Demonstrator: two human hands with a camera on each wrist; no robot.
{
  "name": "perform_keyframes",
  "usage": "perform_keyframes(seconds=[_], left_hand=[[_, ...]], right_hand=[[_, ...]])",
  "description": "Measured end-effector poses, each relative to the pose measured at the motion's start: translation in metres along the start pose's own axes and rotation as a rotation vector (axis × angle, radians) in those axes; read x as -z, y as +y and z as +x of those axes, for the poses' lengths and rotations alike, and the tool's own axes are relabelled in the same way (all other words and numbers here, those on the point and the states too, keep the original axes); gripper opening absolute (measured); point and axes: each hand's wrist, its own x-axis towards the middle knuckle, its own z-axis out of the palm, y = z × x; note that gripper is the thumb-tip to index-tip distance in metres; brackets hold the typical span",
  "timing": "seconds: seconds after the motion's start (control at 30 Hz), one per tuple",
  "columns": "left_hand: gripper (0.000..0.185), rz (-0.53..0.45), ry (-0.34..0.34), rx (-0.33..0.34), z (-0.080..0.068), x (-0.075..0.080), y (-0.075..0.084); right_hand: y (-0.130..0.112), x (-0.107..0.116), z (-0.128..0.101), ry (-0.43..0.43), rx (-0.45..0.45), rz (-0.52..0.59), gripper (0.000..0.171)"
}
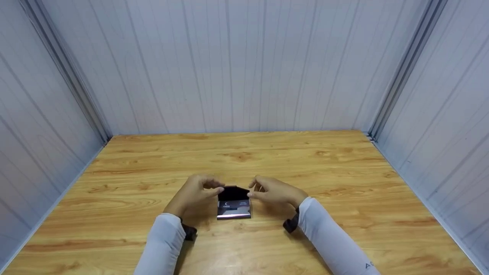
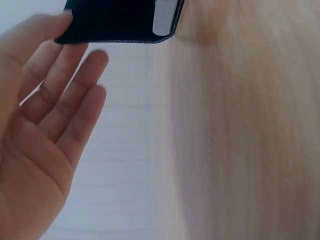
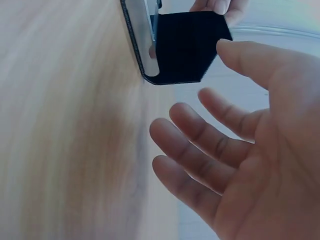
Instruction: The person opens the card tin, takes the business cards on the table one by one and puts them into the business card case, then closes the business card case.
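A card case (image 1: 233, 215) with a shiny metal front lies on the wooden table, its black flap (image 1: 233, 194) raised at the back. Inside it, a dark card (image 1: 237, 204) with pale print faces up. My left hand (image 1: 196, 191) pinches the flap's left corner between thumb and fingers; the thumb (image 2: 50, 26) lies on the inner face. At the flap's right corner is my right hand (image 1: 276, 190). Its thumb (image 3: 245, 57) is at the flap's slanted edge, and whether it touches cannot be told. The other right fingers are spread, slightly bent, and hold nothing.
The wooden table (image 1: 244, 156) reaches back to a white panelled wall (image 1: 248, 68). More panelled walls stand at the left and right sides. Both forearms wear pale sleeves (image 1: 162, 240), with a black wrist device (image 1: 291, 224) under each wrist.
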Motion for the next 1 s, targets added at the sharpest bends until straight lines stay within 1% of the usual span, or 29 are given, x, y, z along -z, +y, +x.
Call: perform_keyframes(seconds=[0.07,0.13,0.23,0.33,0.43,0.53,0.63,0.7,0.83,1.0], left_hand=[[0.011,-0.007,-0.023,0.014,-0.001,0.0,0.001],[0.009,-0.019,-0.051,0.034,-0.002,0.0,0.002],[0.005,-0.066,-0.117,0.077,-0.003,-0.001,0.004],[0.006,-0.127,-0.191,0.116,-0.004,-0.001,0.007],[0.011,-0.138,-0.231,0.123,-0.006,-0.002,0.008],[0.014,-0.106,-0.26,0.104,-0.006,-0.003,0.009],[0.014,-0.06,-0.292,0.076,-0.005,-0.004,0.01],[0.015,-0.023,-0.309,0.058,-0.004,-0.005,0.011],[0.021,0.078,-0.322,0.03,-0.003,-0.008,0.013],[0.029,0.146,-0.335,0.036,-0.003,-0.011,0.016]], right_hand=[[0.001,-0.002,0.001,-0.006,0.007,-0.012,0.046],[0.001,-0.003,0.002,-0.022,0.025,-0.026,0.047],[0.0,-0.005,0.003,-0.036,0.055,-0.061,0.043],[-0.001,-0.006,0.003,-0.045,0.062,-0.081,0.04],[-0.002,-0.007,0.004,-0.039,0.077,-0.099,0.035],[-0.001,-0.008,0.004,-0.027,0.106,-0.119,0.029],[0.0,-0.009,0.005,-0.019,0.113,-0.112,0.026],[0.0,-0.01,0.005,-0.023,0.095,-0.094,0.027],[-0.001,-0.011,0.005,-0.031,0.046,-0.061,0.027],[-0.002,-0.013,0.004,-0.029,0.028,-0.041,0.026]])
